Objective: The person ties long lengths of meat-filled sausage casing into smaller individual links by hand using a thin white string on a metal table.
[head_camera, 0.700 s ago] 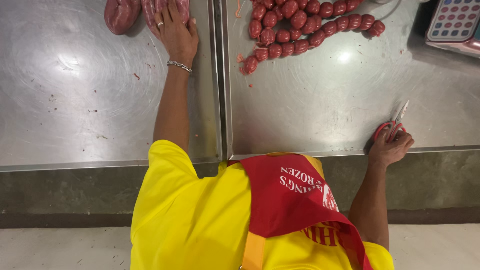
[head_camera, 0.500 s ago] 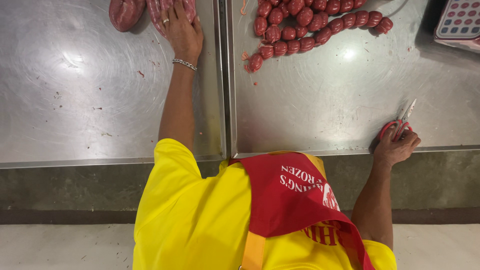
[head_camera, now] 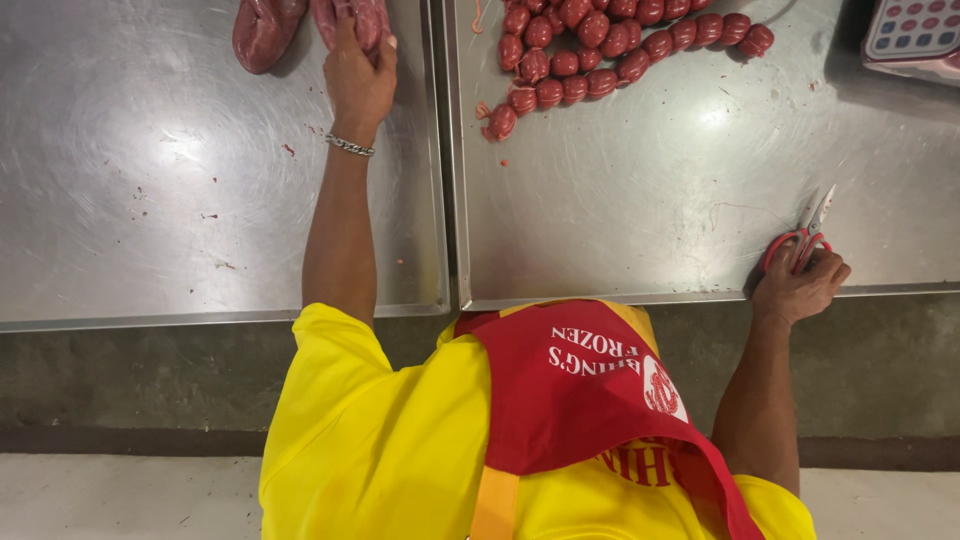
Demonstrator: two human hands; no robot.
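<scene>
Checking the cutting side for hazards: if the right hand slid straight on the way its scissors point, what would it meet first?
Bare steel, probably. The right hand holds red-handled scissors pointing up the right tray; the way looks free until the keypad device at the far corner, or just beside it.

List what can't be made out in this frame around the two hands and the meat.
- Left hand: its fingers lie over a pink meat piece that the top edge cuts off.
- Second meat piece: top cut off by the same edge.
- Right hand: fingers cover the red scissors handles, so the grip is unclear.
- Sausage links: the string runs off the top edge.
- Keypad device: clipped by the corner.
</scene>
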